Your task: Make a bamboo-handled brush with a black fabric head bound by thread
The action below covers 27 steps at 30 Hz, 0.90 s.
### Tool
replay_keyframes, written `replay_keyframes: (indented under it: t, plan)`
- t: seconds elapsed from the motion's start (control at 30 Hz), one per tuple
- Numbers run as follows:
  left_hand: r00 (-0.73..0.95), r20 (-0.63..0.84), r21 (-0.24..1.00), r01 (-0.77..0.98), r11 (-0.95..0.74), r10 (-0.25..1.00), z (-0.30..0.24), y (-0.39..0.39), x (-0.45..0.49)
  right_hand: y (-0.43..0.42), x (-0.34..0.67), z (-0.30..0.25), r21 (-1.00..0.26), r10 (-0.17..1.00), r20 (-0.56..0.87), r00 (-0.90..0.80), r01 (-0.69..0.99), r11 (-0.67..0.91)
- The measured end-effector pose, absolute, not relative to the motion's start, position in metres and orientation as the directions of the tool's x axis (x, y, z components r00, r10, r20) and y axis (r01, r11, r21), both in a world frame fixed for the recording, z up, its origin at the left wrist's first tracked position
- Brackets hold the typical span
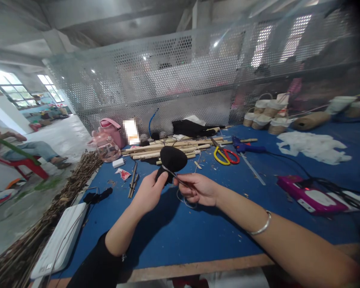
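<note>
My left hand is closed on the gathered lower end of a round black cloth bundle, thumb on top. The bundle's smooth rounded head stands above the fingers. Close beside it, my right hand pinches a thin grey cord. A stretch of the cord runs along the base of the black head, and a loop hangs under the right fingers. Behind the bundle lie several pale wooden sticks. Scissors with one yellow and one red handle rest to the right.
A blue glue gun lies behind the scissors, near a magenta power strip with cables. White cloth and twine-wrapped pots are at right. At left are a clear bottle and a white power bank. A person sits farther left.
</note>
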<state>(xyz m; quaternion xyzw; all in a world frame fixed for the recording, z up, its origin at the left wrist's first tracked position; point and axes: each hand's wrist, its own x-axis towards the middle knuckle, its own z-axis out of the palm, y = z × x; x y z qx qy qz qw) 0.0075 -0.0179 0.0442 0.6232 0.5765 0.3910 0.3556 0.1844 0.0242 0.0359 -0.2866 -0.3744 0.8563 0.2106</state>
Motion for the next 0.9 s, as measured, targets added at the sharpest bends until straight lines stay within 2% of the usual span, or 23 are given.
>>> replay_keyframes:
  t: [0.13,0.27,0.4,0.6,0.7,0.8,0.9]
  plan:
    - [0.025,0.124,0.860,0.495,-0.120,0.992,0.045,-0.017,0.004,0.028,0.187,0.033,-0.783,0.633,-0.277,-0.722,-0.212,-0.585]
    - [0.037,0.105,0.864,0.491,-0.109,0.994,0.044,-0.016,0.003,0.027,0.186,0.031,-0.788,0.672,-0.234,-0.703,-0.268,-0.555]
    - [0.005,0.026,0.942,0.334,-0.026,1.000,0.045,-0.014,0.003,0.022,0.184,0.035,-0.843,0.744,-0.098,-0.661,-0.342,-0.416]
    - [0.037,-0.110,0.990,0.091,0.106,0.993,0.052,-0.015,0.006,0.020,0.189,0.042,-0.947,0.772,0.091,-0.629,-0.295,-0.129]
    - [0.039,-0.121,0.990,0.071,0.118,0.992,0.052,-0.016,0.007,0.023,0.192,0.045,-0.977,0.805,0.144,-0.576,-0.211,0.024]
    - [0.033,-0.122,0.990,0.071,0.119,0.992,0.050,-0.014,0.006,0.027,0.197,0.048,-0.985,0.814,0.140,-0.564,0.002,0.171]
    - [0.040,-0.143,0.988,0.060,0.140,0.989,0.051,-0.013,0.005,0.031,0.203,0.050,-0.891,0.797,0.205,-0.568,0.228,0.392]
